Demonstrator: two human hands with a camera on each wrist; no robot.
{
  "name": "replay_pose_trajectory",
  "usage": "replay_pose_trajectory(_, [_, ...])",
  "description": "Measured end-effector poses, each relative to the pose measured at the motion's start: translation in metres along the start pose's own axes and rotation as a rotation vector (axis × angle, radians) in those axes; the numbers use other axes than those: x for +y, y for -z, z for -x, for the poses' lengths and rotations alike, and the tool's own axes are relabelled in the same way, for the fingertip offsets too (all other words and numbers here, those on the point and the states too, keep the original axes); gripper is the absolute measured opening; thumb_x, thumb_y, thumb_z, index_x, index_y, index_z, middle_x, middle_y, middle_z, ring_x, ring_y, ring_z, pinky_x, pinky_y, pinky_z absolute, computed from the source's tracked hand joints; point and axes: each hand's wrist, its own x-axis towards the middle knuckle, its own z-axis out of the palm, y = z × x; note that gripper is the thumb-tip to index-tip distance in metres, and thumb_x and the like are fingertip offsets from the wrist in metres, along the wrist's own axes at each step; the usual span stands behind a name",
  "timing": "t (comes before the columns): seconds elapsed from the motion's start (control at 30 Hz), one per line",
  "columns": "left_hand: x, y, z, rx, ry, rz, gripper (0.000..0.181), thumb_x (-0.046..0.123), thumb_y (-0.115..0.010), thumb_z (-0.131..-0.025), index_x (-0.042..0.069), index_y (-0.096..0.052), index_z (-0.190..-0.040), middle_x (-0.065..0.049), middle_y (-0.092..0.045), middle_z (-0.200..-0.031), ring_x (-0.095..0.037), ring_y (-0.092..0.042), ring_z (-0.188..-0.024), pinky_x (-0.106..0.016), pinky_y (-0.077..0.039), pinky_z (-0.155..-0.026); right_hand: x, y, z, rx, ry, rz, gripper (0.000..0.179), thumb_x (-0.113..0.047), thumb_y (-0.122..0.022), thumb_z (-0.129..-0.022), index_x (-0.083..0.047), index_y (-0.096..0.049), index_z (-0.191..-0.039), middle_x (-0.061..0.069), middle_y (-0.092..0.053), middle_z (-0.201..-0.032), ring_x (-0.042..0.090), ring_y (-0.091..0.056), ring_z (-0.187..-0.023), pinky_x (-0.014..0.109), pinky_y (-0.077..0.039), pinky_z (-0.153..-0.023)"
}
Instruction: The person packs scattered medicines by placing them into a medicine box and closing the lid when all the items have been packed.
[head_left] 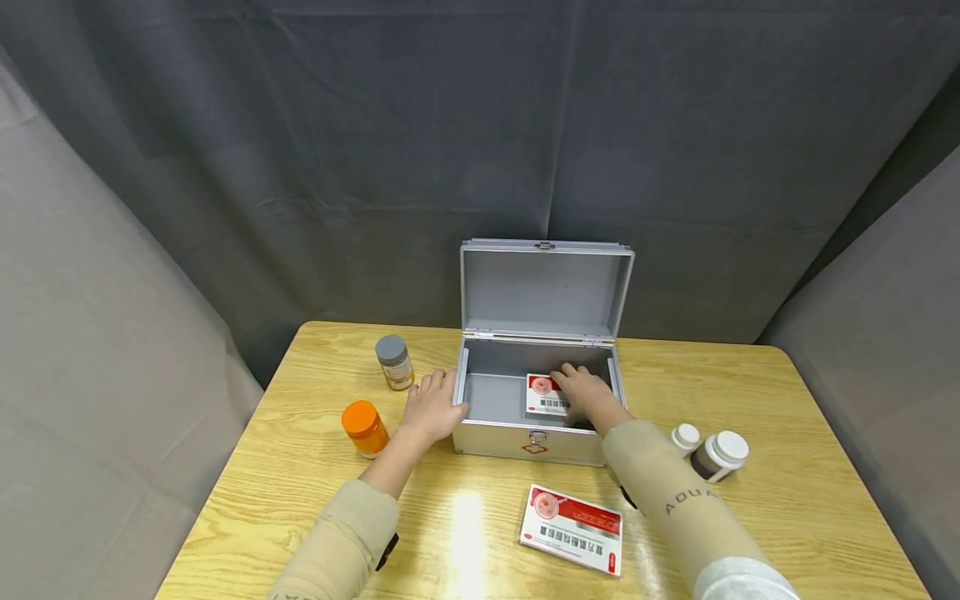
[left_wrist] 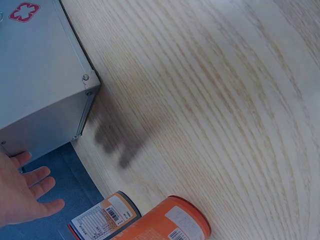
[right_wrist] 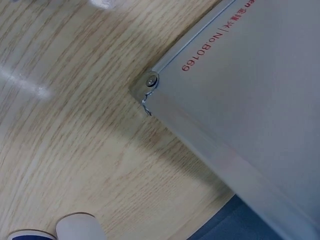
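A silver first-aid case [head_left: 495, 437] stands on the table with its lid [head_left: 547, 292] up. My right hand [head_left: 588, 396] reaches inside it and holds the right end of a red-and-white medicine box [head_left: 543, 404], fingers at the far edge and thumb at the near one. In the right wrist view the hand is hidden behind the case wall [right_wrist: 240, 100]. At the case's left rim rests my left hand [head_left: 435, 404], its fingers [left_wrist: 37, 175] spread and extended. A second red-and-white medicine box [head_left: 572, 533] lies flat on the table in front of the case.
Left of the case stand a grey-capped bottle [head_left: 393, 362] and an orange bottle [head_left: 365, 427], close to my left forearm. Two white-capped bottles [head_left: 686, 437] [head_left: 722, 454] stand beside my right forearm. A dark curtain [head_left: 375, 167] hangs behind the wooden table [head_left: 787, 500].
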Motion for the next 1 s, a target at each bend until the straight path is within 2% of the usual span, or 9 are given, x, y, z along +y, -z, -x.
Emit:
replay_pose_trajectory(0.1, [0.000,0.000,-0.001,-0.007,0.000,0.006,0.066,0.040,-0.050,-0.086,0.008,-0.031,-0.141,-0.015,-0.033,-0.141,-0.033,-0.029,-0.129,-0.054,-0.023,-0.103,0.000,0.004,0.002,-0.004,0.004,-0.015,0.087,-0.029,-0.086,-0.056,-0.003,-0.047,-0.129,0.017,-0.047,-0.116,0.039,-0.048,-0.105,0.051,-0.044,-0.083])
replay_pose_trajectory(0.27, [0.000,-0.001,-0.001,-0.010,0.001,0.006,0.066,0.040,-0.050,-0.086,0.009,-0.031,-0.141,-0.014,-0.034,-0.140,-0.032,-0.029,-0.129,-0.054,-0.023,-0.103,-0.007,0.025,0.009,-0.032,-0.011,-0.091,0.078,-0.029,-0.078,-0.070,-0.007,-0.042,-0.135,0.020,-0.047,-0.124,0.041,-0.047,-0.111,0.054,-0.040,-0.089])
replay_pose_trajectory(0.4, [0.000,-0.002,-0.002,-0.009,0.004,0.003,0.066,0.040,-0.050,-0.087,0.009,-0.030,-0.142,-0.014,-0.033,-0.141,-0.032,-0.029,-0.129,-0.054,-0.023,-0.104,-0.011,0.043,0.018,-0.006,-0.005,-0.109,0.067,-0.033,-0.069,-0.080,-0.009,-0.042,-0.136,0.021,-0.046,-0.128,0.041,-0.045,-0.115,0.056,-0.037,-0.092])
replay_pose_trajectory(0.53, [0.000,-0.002,-0.002,-0.009,0.008,-0.002,0.066,0.041,-0.050,-0.087,0.010,-0.030,-0.142,-0.013,-0.033,-0.141,-0.032,-0.028,-0.130,-0.053,-0.022,-0.104,-0.016,0.053,0.030,0.071,0.023,-0.139,0.060,-0.033,-0.063,-0.084,-0.008,-0.043,-0.136,0.022,-0.045,-0.131,0.042,-0.044,-0.117,0.057,-0.034,-0.095])
replay_pose_trajectory(0.63, [0.000,-0.002,-0.002,-0.009,0.009,-0.008,0.066,0.041,-0.050,-0.086,0.010,-0.030,-0.142,-0.013,-0.033,-0.141,-0.031,-0.029,-0.130,-0.053,-0.023,-0.104,-0.020,0.056,0.041,0.159,0.054,-0.167,0.060,-0.035,-0.061,-0.085,-0.009,-0.043,-0.135,0.021,-0.045,-0.133,0.041,-0.043,-0.119,0.056,-0.033,-0.096])
replay_pose_trajectory(0.83, [-0.001,-0.002,-0.001,-0.014,0.004,0.000,0.067,0.041,-0.050,-0.086,0.010,-0.030,-0.142,-0.013,-0.032,-0.142,-0.032,-0.028,-0.130,-0.053,-0.022,-0.104,-0.027,0.050,0.062,0.339,0.116,-0.167,0.067,-0.048,-0.059,-0.084,-0.015,-0.039,-0.139,0.017,-0.040,-0.138,0.037,-0.037,-0.126,0.056,-0.028,-0.100])
replay_pose_trajectory(1.0, [-0.001,-0.002,-0.001,-0.008,-0.001,0.000,0.067,0.040,-0.051,-0.086,0.009,-0.031,-0.141,-0.014,-0.033,-0.141,-0.032,-0.030,-0.129,-0.053,-0.023,-0.103,-0.034,0.047,0.081,0.414,0.120,-0.156,0.071,-0.057,-0.053,-0.083,-0.018,-0.036,-0.141,0.014,-0.037,-0.141,0.036,-0.032,-0.130,0.057,-0.024,-0.102])
